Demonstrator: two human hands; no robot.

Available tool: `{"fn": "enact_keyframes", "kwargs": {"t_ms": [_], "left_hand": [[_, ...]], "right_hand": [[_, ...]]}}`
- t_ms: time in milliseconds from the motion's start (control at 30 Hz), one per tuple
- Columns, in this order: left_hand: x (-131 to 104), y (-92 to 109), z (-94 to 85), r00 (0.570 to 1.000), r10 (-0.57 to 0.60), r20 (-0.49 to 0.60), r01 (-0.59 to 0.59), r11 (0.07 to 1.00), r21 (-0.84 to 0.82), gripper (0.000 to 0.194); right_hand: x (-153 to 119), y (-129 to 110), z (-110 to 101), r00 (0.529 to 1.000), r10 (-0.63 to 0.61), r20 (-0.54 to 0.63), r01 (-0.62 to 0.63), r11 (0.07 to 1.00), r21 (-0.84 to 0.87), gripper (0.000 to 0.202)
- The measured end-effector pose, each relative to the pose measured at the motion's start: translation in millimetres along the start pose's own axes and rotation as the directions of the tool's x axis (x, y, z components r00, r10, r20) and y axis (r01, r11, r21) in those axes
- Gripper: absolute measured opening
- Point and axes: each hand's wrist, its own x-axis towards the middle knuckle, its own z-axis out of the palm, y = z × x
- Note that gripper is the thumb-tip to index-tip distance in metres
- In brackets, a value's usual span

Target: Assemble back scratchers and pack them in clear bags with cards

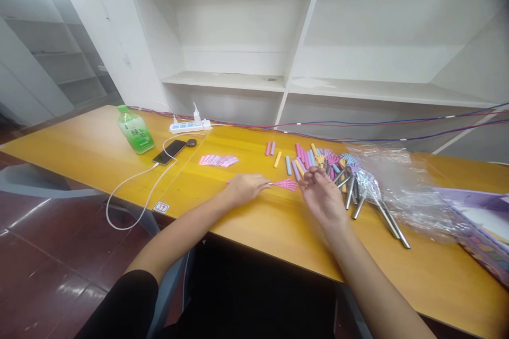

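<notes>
My left hand (247, 189) is closed around a thin rod with a pink claw-shaped head (287, 184) that points right. Close to that head, my right hand (320, 190) is raised palm up with its fingers curled; whether anything is between the fingertips is too small to make out. Colored tubes (288, 165) in pink, purple, blue and yellow lie beyond my hands. Right of them is a pile of claw heads (349, 161) with metal rods (360, 207). Small pink cards (218, 160) lie fanned out beyond my left hand.
A green bottle (135, 131), a phone (170, 152) with a white cable, and a power strip (191, 126) are at the left on the yellow table (246, 228). Clear plastic bags (405, 185) and a purple container (473, 212) are at the right. White shelves stand behind.
</notes>
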Motion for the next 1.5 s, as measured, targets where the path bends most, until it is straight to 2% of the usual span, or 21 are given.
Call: {"fn": "enact_keyframes", "kwargs": {"t_ms": [233, 300, 367, 433, 533, 667, 733, 800, 900, 967, 1033, 1100, 1133, 1200, 1233, 1267, 1333, 1400, 1500], "left_hand": [[-1, 1, -1.5, 0.999, -0.046, 0.009, 0.047, 0.991, -0.129, 0.036], [0, 2, -1.9, 0.996, -0.083, 0.016, 0.085, 0.971, -0.224, 0.035], [3, 3, -2.8, 0.985, -0.166, 0.041, 0.168, 0.9, -0.402, 0.034], [7, 4, -4.2, 0.963, -0.261, 0.064, 0.242, 0.738, -0.629, 0.035], [13, 2, -6.3, 0.921, -0.383, 0.07, 0.248, 0.438, -0.864, 0.041], [17, -4, -4.9, 0.84, -0.498, 0.215, 0.285, 0.068, -0.956, 0.047], [17, -5, -1.7, 0.822, -0.509, 0.255, 0.286, -0.019, -0.958, 0.048], [17, -7, 2.1, 0.818, -0.521, 0.244, 0.28, -0.011, -0.96, 0.049], [18, -10, 7.0, 0.791, -0.569, 0.227, 0.321, 0.069, -0.945, 0.054], [18, -12, 8.8, 0.77, -0.595, 0.23, 0.354, 0.098, -0.93, 0.057], [17, -14, 9.7, 0.765, -0.596, 0.244, 0.366, 0.091, -0.926, 0.059], [16, -15, 10.4, 0.773, -0.577, 0.262, 0.367, 0.07, -0.928, 0.059], [16, -15, 10.8, 0.779, -0.565, 0.273, 0.368, 0.059, -0.928, 0.059], [17, -13, 12.1, 0.789, -0.542, 0.288, 0.368, 0.043, -0.929, 0.059], [17, -13, 12.9, 0.793, -0.535, 0.291, 0.367, 0.039, -0.929, 0.06], [18, -12, 13.6, 0.796, -0.529, 0.292, 0.366, 0.037, -0.93, 0.06], [19, -11, 14.8, 0.801, -0.523, 0.292, 0.366, 0.04, -0.93, 0.06], [19, -11, 15.2, 0.804, -0.517, 0.294, 0.37, 0.047, -0.928, 0.059], [20, -13, 14.1, 0.806, -0.513, 0.295, 0.379, 0.064, -0.923, 0.057]], "right_hand": [[0, 0, 1, 1.0, 0.001, -0.013, -0.002, 0.999, -0.043, 0.023], [0, 0, 1, 1.0, -0.008, -0.001, 0.008, 0.997, -0.082, 0.021], [0, 3, 0, 1.0, -0.016, 0.018, 0.019, 0.988, -0.155, 0.021], [-1, 8, 0, 0.999, -0.012, 0.042, 0.023, 0.961, -0.275, 0.024], [-3, 19, -2, 0.997, 0.046, 0.066, -0.007, 0.867, -0.499, 0.029], [-7, 31, -2, 0.983, 0.135, 0.122, -0.01, 0.708, -0.707, 0.037], [-8, 34, -2, 0.977, 0.136, 0.166, 0.047, 0.619, -0.784, 0.041], [-9, 36, -1, 0.973, 0.118, 0.198, 0.102, 0.55, -0.829, 0.042], [-6, 33, -3, 0.97, 0.039, 0.238, 0.192, 0.47, -0.861, 0.039], [2, 19, -11, 0.959, -0.043, 0.281, 0.279, 0.334, -0.9, 0.037], [17, -8, -25, 0.951, -0.081, 0.298, 0.307, 0.133, -0.942, 0.034], [36, -47, -48, 0.973, -0.041, 0.228, 0.221, -0.121, -0.968, 0.029], [46, -69, -62, 0.988, -0.038, 0.15, 0.135, -0.258, -0.957, 0.028], [62, -109, -91, 0.987, -0.16, -0.006, -0.079, -0.455, -0.887, 0.032], [67, -124, -105, 0.964, -0.261, -0.041, -0.173, -0.504, -0.846, 0.04], [70, -135, -117, 0.94, -0.333, -0.07, -0.243, -0.515, -0.822, 0.048], [70, -144, -137, 0.921, -0.377, -0.103, -0.303, -0.522, -0.798, 0.062], [66, -138, -151, 0.925, -0.365, -0.106, -0.308, -0.555, -0.773, 0.066], [60, -121, -161, 0.934, -0.356, -0.007, -0.256, -0.657, -0.71, 0.061]]}}
